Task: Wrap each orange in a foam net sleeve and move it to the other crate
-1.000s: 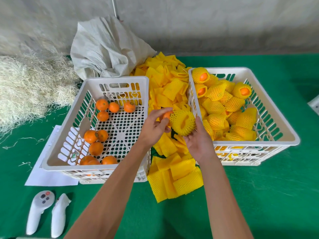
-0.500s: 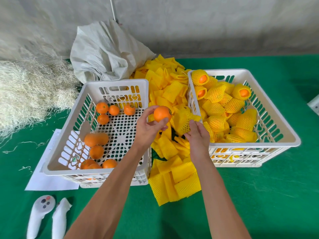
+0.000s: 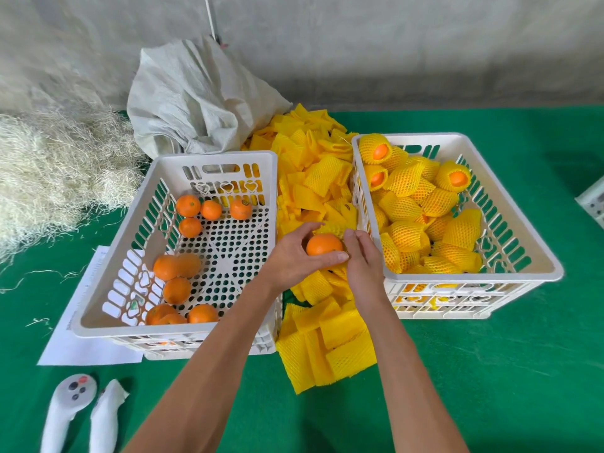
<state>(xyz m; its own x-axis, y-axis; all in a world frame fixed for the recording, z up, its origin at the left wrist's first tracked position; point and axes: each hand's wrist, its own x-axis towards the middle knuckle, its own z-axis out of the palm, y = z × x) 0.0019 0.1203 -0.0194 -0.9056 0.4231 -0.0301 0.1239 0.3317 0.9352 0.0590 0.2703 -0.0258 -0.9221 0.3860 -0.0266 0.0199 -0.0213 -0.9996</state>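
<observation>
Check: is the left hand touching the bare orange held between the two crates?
Touching. The head view shows the left hand gripping the orange, thumb across its near side and fingers curled over the far side.

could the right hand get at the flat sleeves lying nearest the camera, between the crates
Probably yes. The flat sleeves lie uncovered on the green table, just below the right hand, with nothing between. That hand is now busy pinching a sleeve by the orange.

Our left hand (image 3: 294,253) grips a bare orange (image 3: 324,245) between the two white crates (image 3: 215,158), while our right hand (image 3: 364,256) pinches a yellow foam sleeve (image 3: 331,228) against it.
</observation>
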